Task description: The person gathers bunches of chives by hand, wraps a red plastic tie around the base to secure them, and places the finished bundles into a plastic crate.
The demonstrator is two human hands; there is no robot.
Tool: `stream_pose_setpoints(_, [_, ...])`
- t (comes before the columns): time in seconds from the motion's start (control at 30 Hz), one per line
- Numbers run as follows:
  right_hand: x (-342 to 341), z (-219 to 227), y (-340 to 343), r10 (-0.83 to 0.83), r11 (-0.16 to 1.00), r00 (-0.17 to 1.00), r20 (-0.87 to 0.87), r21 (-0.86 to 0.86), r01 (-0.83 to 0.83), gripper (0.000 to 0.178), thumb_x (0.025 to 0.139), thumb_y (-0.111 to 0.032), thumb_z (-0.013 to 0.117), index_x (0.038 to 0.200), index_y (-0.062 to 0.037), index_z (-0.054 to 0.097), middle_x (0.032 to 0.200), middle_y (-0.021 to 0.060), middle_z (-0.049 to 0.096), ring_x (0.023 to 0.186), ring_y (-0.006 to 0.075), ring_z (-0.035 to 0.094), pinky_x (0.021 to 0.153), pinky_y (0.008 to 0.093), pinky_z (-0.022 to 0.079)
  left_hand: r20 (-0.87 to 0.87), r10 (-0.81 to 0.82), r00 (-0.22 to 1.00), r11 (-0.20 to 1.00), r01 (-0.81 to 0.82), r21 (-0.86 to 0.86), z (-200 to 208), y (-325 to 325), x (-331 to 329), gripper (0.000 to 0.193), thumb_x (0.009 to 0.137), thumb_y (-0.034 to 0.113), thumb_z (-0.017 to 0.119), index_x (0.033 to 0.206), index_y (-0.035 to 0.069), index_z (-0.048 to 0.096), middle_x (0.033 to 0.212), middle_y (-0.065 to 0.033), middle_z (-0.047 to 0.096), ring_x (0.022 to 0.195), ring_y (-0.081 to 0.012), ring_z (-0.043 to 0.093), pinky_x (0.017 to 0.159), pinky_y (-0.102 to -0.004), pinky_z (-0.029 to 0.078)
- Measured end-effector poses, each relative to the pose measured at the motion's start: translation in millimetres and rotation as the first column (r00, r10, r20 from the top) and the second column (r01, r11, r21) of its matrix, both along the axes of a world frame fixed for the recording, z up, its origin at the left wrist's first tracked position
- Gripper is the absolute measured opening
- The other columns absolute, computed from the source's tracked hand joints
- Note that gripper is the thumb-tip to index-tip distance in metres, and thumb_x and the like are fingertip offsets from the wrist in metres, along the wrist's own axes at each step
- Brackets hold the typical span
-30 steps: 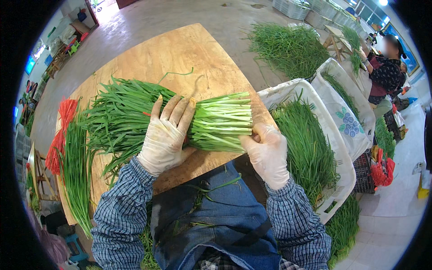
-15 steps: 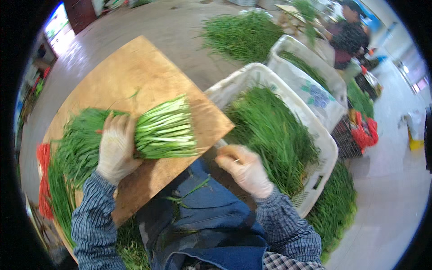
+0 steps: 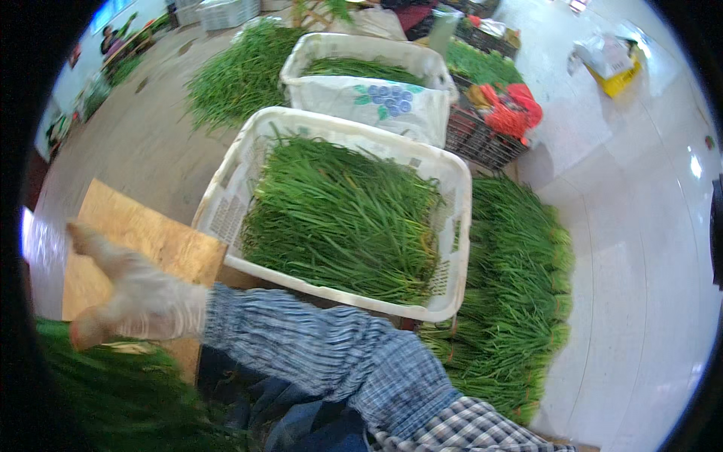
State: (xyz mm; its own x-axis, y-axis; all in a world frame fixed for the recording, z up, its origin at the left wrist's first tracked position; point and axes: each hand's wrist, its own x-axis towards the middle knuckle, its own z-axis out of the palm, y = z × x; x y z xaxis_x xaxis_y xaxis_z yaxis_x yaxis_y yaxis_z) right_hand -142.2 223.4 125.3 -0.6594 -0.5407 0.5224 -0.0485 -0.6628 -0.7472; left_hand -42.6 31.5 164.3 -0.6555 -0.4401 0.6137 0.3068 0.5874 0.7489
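My right hand (image 3: pixel 143 297), in a pale glove with bare-looking fingertips, reaches across to the left over the wooden board (image 3: pixel 151 241). Its thumb and fingers are spread wide, with nothing between them. Just below the thumb lies a bunch of long green chives (image 3: pixel 113 392), blurred and running off the lower left; a few pale stems show at its upper edge. Whether the thumb touches it I cannot tell. My left hand is out of the picture.
A white plastic crate (image 3: pixel 346 290) of loose chives stands beside the board. Behind it is another white crate (image 3: pixel 365 41) with a printed sack. Tied chive bunches (image 3: pixel 512 301) line the floor at right, near a black crate (image 3: pixel 482 143) with red netting (image 3: pixel 512 109). Another chive heap (image 3: pixel 241 71) lies farther back.
The view has swung right and the board now sits at lower left. My right hand has gone from beside the crate to over the board, fingers spreading. My left hand has left the view.
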Motion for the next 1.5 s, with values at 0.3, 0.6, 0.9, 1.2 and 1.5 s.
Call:
stream_pose_setpoints(0.3, [43.2,-41.1,70.8,0.206,0.938,0.932,0.299,-0.331,-0.101,0.110,0.059,-0.046,0.078,0.140,-0.0006,0.018,0.134,0.0167,0.039,0.120,0.0251,0.042,0.100,0.0369,0.036,0.066,-0.501,0.863,0.784,0.420,0.457,-12.0,102.2,-59.6,0.055,0.077,0.034,0.063,0.120,0.003,0.049,0.113,-0.0134,0.056,0.099,-0.0241,0.055,0.089,-0.0354,0.045])
stream_pose_setpoints(0.6, [75.9,-98.1,190.5,-0.253,0.900,0.673,0.695,-0.086,0.427,0.056,0.070,-0.007,0.063,0.121,0.0037,0.044,0.109,0.0116,0.056,0.092,0.0190,0.057,0.081,0.0319,0.048,0.250,-0.956,0.152,0.285,0.306,0.908,-61.4,234.6,-92.0,0.057,0.084,0.047,0.057,0.120,0.003,0.051,0.113,-0.0112,0.058,0.098,-0.0205,0.057,0.086,-0.0343,0.047])
stream_pose_setpoints(0.9, [217.9,-176.3,350.9,-0.569,0.413,-0.113,0.814,0.402,0.817,0.048,0.074,-0.043,0.060,0.105,-0.0067,0.060,0.093,0.0064,0.062,0.082,0.0197,0.057,0.076,0.0337,0.047,0.719,-0.672,-0.175,0.126,0.930,0.345,-243.5,305.4,-69.7,0.049,0.087,0.020,0.059,0.127,-0.003,0.043,0.122,-0.0221,0.052,0.111,-0.0280,0.052,0.093,-0.0308,0.041])
stream_pose_setpoints(1.2, [430.2,-263.1,467.0,-0.473,-0.273,-0.827,0.305,0.842,0.466,0.042,0.074,-0.021,0.070,0.107,0.0028,0.062,0.106,0.0100,0.062,0.095,0.0215,0.055,0.090,0.0332,0.041,0.970,-0.151,0.190,-0.031,0.980,-0.197,-275.7,292.2,-67.5,0.050,0.072,0.030,0.067,0.114,0.006,0.054,0.104,-0.0161,0.057,0.098,-0.0336,0.054,0.085,-0.0431,0.042])
stream_pose_setpoints(1.5, [598.1,-308.6,599.4,-0.274,-0.202,-0.961,0.039,0.975,0.097,0.084,0.071,-0.059,0.066,0.109,0.0149,0.053,0.111,0.0216,0.058,0.097,0.0280,0.054,0.090,0.0372,0.040,0.928,-0.191,0.320,0.020,0.946,-0.322,-262.3,251.0,-67.0,0.059,0.073,0.023,0.068,0.125,0.006,0.047,0.123,-0.0169,0.048,0.116,-0.0332,0.043,0.100,-0.0424,0.031])
